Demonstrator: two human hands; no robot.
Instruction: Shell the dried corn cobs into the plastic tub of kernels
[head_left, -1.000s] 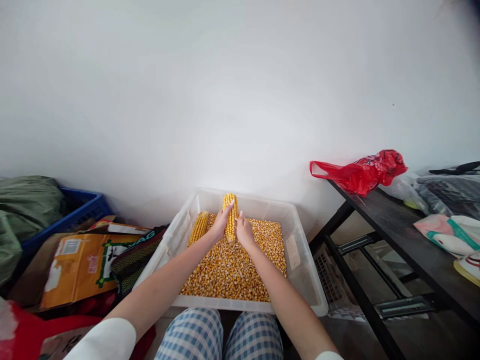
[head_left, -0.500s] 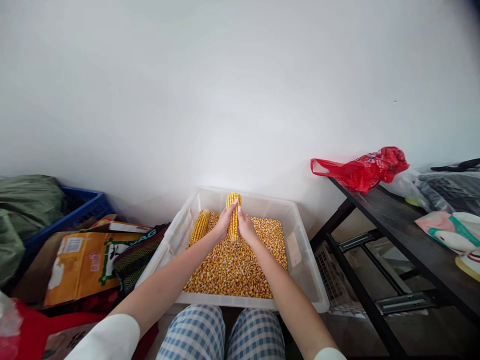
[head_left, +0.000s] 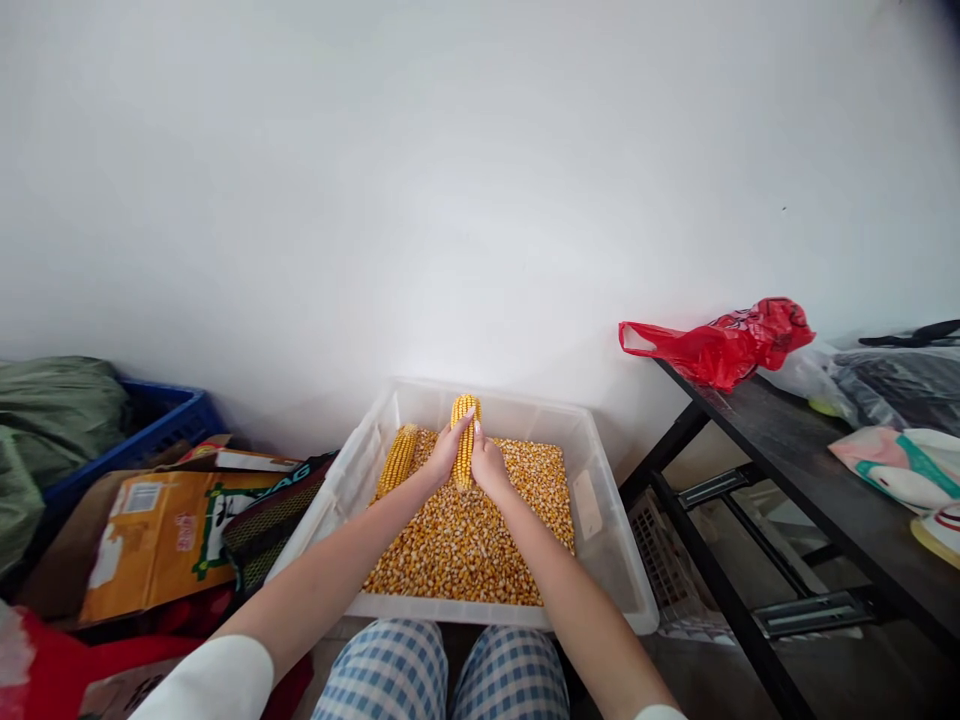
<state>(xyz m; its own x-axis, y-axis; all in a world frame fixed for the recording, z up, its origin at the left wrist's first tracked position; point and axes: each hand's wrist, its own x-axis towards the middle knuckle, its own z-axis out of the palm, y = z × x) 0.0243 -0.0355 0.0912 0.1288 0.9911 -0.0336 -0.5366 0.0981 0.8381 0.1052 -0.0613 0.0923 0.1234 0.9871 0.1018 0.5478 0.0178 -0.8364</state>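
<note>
Between my two hands I hold a yellow corn cob [head_left: 464,445] full of kernels, raised over a white plastic bin [head_left: 480,607]. My left hand [head_left: 445,452] grips its left side, with the thumb lying along the front. Around the right side my right hand [head_left: 489,464] is closed, its thumb also on the cob. Loose corn kernels [head_left: 465,555] cover the bin's floor in a thick layer. Another corn cob [head_left: 397,461] leans on the kernels at the bin's left wall. The fingers behind the held cob are mostly hidden.
A white wall [head_left: 480,200] stands behind the bin. To the left are a torn orange carton [head_left: 161,540], a mesh bag [head_left: 274,520] and a blue crate [head_left: 169,430]. On the right, a black table [head_left: 795,430] carries a red plastic bag [head_left: 720,345] and other packages.
The view has tilted up slightly, so everything sits a little lower in the picture. Both hands keep their hold on the corn cob, with the right hand's grip shifted slightly.
</note>
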